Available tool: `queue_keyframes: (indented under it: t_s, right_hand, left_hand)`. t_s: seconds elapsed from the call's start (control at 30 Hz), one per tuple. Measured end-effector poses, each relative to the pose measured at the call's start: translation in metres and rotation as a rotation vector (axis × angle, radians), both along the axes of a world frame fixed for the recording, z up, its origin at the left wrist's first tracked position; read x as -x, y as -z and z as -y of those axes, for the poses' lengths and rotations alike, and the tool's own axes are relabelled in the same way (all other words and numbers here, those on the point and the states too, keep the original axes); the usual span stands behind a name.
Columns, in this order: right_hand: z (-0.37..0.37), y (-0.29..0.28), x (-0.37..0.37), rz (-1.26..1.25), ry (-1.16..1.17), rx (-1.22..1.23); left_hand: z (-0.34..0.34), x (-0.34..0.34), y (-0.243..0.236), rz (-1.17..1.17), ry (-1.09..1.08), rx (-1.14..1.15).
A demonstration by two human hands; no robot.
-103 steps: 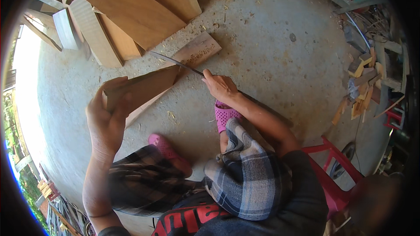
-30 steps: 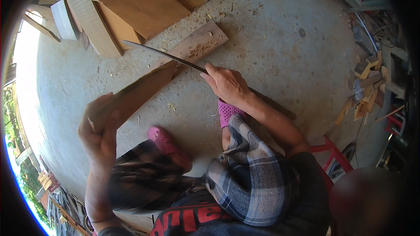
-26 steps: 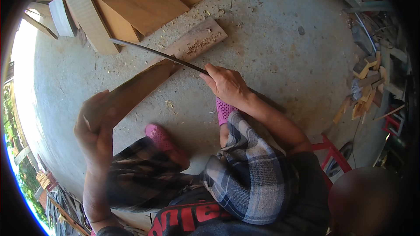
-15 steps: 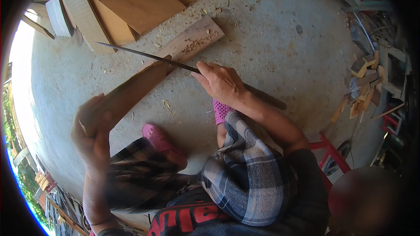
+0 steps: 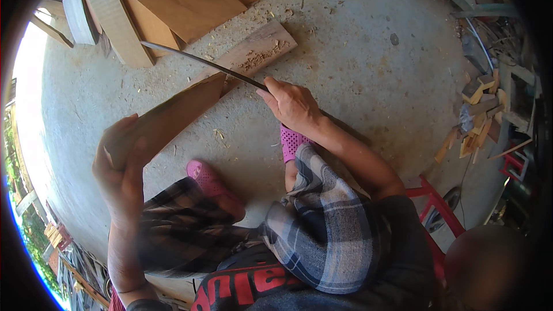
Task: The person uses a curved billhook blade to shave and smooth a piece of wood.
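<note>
Apparently each grip is closed: left hand (image 5: 121, 167) on board (image 5: 173, 116), right hand (image 5: 292, 105) on blade (image 5: 201, 63).

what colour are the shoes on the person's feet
Pink, perforated clogs, seen in the head view; the other clog peeks out below the right hand.

I see no packages, labels, signs or screens anywhere on the concrete floor (image 5: 357, 52) here.

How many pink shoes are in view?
2. One pink shoe is on the concrete floor below the wooden board that the left hand holds; the other pink shoe shows partly under the right hand, which grips the long blade.
</note>
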State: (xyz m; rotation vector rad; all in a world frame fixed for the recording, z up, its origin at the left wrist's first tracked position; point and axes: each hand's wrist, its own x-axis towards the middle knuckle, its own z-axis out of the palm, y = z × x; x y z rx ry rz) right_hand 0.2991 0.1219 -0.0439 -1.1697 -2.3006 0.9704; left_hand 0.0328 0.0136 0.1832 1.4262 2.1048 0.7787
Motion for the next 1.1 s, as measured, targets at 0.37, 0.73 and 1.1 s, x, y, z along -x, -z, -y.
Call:
queue_keyframes:
  t_s: [0.37, 0.73, 1.1]
  right_hand:
    - [-0.007, -0.010, 0.000, -0.059, -0.034, -0.070]
    - [-0.016, 0.021, -0.006, 0.277, -0.081, 0.115]
    - [-0.011, -0.023, -0.014, 0.156, 0.074, 0.094]
  left_hand:
    - [0.009, 0.000, 0.003, 0.037, -0.074, -0.045]
    - [0.017, -0.002, 0.001, 0.068, -0.077, -0.012]
    - [-0.022, -0.006, -0.002, 0.083, -0.095, 0.012]
